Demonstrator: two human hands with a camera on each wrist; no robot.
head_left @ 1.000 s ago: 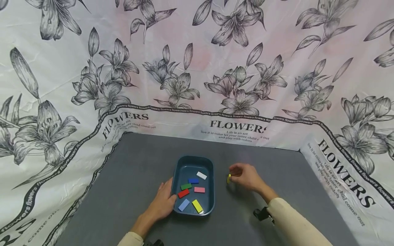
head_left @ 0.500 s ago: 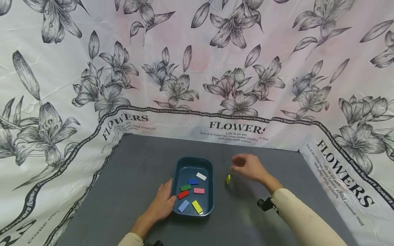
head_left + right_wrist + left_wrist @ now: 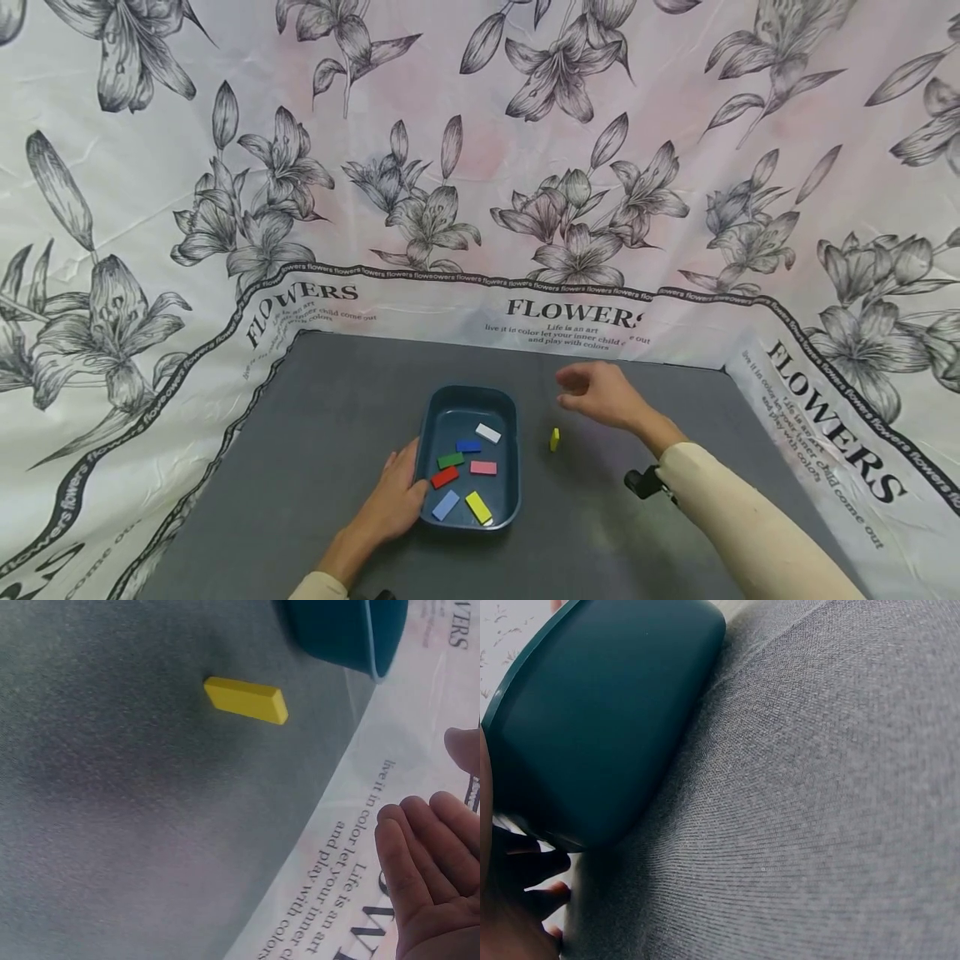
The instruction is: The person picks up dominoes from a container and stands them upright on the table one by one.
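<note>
A dark blue-green tray (image 3: 469,523) stands on the grey table. My left hand (image 3: 393,492) holds its left side, the thumb at the rim and the fingers along the outer wall. Inside lie small blocks: white (image 3: 488,433), dark blue (image 3: 468,447), green (image 3: 451,460), pink (image 3: 483,468), red (image 3: 445,477), light blue (image 3: 446,506) and yellow (image 3: 478,507). Right of the tray, another yellow block (image 3: 555,439) stands on its narrow side on the table. Beyond that block, my right hand (image 3: 603,396) hovers with relaxed fingers, touching nothing; the right wrist view shows the standing block (image 3: 246,700) apart from it.
A white cloth (image 3: 450,304) with printed flowers and lettering rises behind the table and along both sides. The grey tabletop (image 3: 337,400) extends around the tray. A dark wrist camera (image 3: 642,482) sits under the right forearm.
My right hand has let go of the yellow block and lifted away from it, toward the back of the table. The block stays standing. My left hand keeps its place at the tray.
</note>
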